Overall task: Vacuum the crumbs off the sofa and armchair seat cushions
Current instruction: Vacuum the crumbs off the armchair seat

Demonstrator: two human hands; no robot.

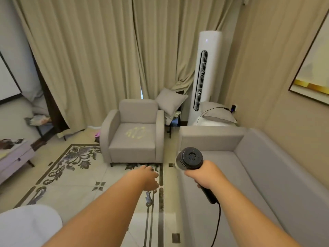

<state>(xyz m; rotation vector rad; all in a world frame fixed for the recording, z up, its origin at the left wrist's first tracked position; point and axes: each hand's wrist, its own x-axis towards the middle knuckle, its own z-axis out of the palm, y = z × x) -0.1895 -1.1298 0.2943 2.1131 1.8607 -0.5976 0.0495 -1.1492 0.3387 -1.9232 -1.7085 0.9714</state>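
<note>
Right hand (204, 177), lower right of center, is wrapped around the black grip of a handheld vacuum (191, 160), fingers curled tight round it, with the round dark rear end facing the camera. A black cord (218, 223) drops from the bottom of the grip toward the lower edge of the frame. No brand or label readable on it, the cap markings are too small.

Left hand (148, 177) is stretched out mid-frame over the patterned floor tiles (74, 168), holding nothing; the fingers point away and down, so can't really tell if they're spread or together.

The grey armchair (132, 132) sits in the center, and there's a patch of yellowish crumbs (136, 133) on its seat cushion. The grey sofa (249, 166) runs along the right side, its seat just under and beside the vacuum.

Behind the sofa, upper right, a white tower air conditioner (204, 75) with a tiny lit display near the top, unreadable. Beige curtains (92, 56) fill the back.
</note>
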